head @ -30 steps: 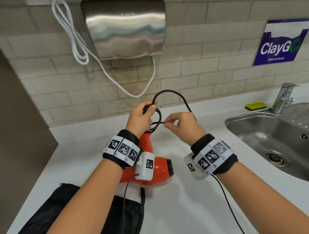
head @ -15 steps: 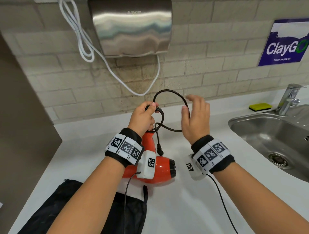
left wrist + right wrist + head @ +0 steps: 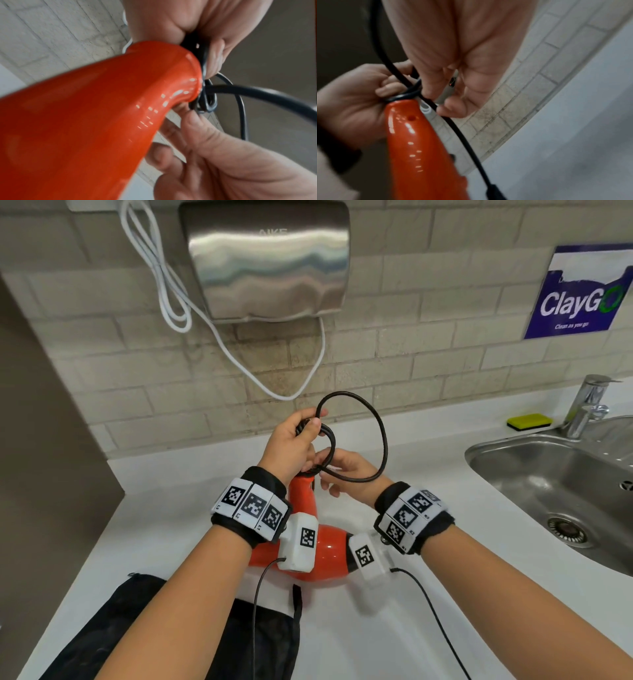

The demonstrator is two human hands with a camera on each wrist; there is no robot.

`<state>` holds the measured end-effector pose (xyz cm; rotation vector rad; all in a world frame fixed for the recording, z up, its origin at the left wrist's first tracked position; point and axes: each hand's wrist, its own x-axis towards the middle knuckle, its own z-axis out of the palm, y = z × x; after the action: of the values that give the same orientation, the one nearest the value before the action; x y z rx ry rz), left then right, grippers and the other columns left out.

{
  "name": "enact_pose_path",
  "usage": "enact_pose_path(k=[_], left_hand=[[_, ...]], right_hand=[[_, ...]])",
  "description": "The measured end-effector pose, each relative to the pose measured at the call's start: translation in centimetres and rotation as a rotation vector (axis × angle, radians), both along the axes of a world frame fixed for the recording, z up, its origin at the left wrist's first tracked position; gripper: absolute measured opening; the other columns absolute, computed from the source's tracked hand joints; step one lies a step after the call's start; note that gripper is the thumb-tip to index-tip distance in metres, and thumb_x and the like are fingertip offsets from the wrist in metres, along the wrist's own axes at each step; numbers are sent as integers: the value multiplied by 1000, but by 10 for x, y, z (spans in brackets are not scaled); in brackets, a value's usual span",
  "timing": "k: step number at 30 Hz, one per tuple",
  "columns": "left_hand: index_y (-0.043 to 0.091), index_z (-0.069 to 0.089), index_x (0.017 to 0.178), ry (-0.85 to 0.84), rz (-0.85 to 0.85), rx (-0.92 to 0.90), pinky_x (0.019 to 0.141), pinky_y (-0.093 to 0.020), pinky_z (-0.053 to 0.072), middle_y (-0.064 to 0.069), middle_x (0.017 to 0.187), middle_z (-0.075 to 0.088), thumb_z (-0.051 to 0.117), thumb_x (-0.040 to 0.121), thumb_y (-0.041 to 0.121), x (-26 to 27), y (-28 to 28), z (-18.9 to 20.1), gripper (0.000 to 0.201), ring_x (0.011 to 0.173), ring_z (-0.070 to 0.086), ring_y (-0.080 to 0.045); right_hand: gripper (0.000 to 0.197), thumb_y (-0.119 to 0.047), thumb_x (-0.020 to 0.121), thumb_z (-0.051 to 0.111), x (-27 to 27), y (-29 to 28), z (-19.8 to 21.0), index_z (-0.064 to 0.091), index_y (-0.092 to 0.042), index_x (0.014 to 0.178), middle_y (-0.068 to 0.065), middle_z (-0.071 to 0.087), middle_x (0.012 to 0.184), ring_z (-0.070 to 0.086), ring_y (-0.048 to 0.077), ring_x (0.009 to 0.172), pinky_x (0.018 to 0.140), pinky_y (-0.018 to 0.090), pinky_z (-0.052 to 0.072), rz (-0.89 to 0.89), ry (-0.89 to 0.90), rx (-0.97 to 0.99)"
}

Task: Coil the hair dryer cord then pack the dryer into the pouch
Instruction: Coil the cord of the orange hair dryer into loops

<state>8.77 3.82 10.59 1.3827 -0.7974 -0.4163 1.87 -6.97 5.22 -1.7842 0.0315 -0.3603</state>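
Observation:
An orange hair dryer lies on the white counter with its handle pointing up and away. My left hand grips several coils of the black cord at the handle's tip. One big loop of cord stands up to the right. My right hand is just below that loop, and its thumb and fingers pinch the cord beside the handle end. The black pouch lies flat at the near left, partly under my left forearm.
A steel sink with a tap is set into the counter at the right, and a yellow sponge lies behind it. A wall hand dryer with a white cable hangs above. A brown panel bounds the left.
My right hand, open and raised beside the loop half a second ago, has dropped to the handle end and taken the cord. The dangling plug end is no longer in sight.

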Motion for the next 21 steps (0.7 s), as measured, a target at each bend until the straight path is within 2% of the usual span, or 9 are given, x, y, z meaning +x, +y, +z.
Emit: enact_pose_path(k=[4, 8, 9, 11, 13, 14, 16, 18, 21], left_hand=[[25, 58, 93, 13, -13, 6, 33, -14, 21, 1, 72, 50, 41, 96, 13, 0, 1, -1, 21, 32, 26, 0], [23, 59, 86, 67, 15, 2, 32, -14, 21, 1, 73, 52, 42, 96, 14, 1, 0, -1, 21, 32, 25, -1], [22, 58, 85, 71, 13, 3, 32, -14, 21, 2, 72, 51, 43, 96, 14, 1, 1, 0, 20, 32, 26, -1], [21, 58, 85, 65, -10, 4, 32, -15, 21, 2, 69, 51, 46, 94, 14, 0, 2, 0, 16, 32, 27, -1], [21, 58, 87, 46, -31, 16, 32, -15, 21, 4, 68, 53, 48, 93, 13, -1, 3, 0, 13, 33, 27, -1], [21, 58, 88, 39, -36, 23, 32, -15, 21, 4, 69, 54, 48, 93, 13, -1, 4, 0, 14, 33, 27, -1], [23, 58, 91, 32, -48, 29, 33, -14, 21, 3, 72, 55, 47, 94, 13, 0, 4, 0, 15, 33, 27, -1], [25, 58, 94, 32, -53, 24, 33, -14, 21, 3, 73, 55, 46, 94, 14, 1, 4, 1, 17, 33, 26, 0], [25, 60, 91, 39, -41, 17, 33, -15, 20, 2, 73, 54, 45, 95, 15, 2, 1, -1, 18, 33, 26, -1]], right_hand=[[30, 10, 89, 42, 1, -19, -6, 50, -16, 78, 1, 53, 66, 51, -3, 45, 44, 10, 41, -46, 19, -37], [22, 1, 89, 43, -4, -50, -27, 57, -14, 80, 2, 53, 66, 46, 12, 51, 40, 14, 40, -471, 197, -173], [19, -2, 89, 43, -6, -62, -36, 59, -11, 85, 5, 55, 71, 48, 15, 56, 44, 17, 42, -576, 279, -209], [18, -5, 90, 45, -13, -83, -53, 61, -5, 98, 14, 62, 89, 59, 27, 76, 63, 27, 51, -680, 480, -315], [22, -4, 90, 44, -22, -95, -69, 59, -1, 106, 18, 64, 112, 61, 31, 99, 88, 38, 52, -631, 723, -448], [21, -3, 90, 44, -26, -96, -73, 60, -3, 103, 17, 63, 115, 60, 29, 98, 92, 37, 50, -604, 793, -493], [20, -2, 90, 43, -33, -89, -73, 61, -6, 96, 17, 63, 109, 58, 27, 90, 83, 32, 51, -590, 793, -475], [26, -4, 90, 43, -35, -80, -65, 61, -8, 108, 17, 62, 115, 57, 29, 96, 76, 28, 49, -594, 725, -524], [45, -2, 89, 40, -29, -61, -44, 46, -20, 129, 11, 49, 134, 41, 31, 121, 101, 37, 39, -519, 553, -716]])
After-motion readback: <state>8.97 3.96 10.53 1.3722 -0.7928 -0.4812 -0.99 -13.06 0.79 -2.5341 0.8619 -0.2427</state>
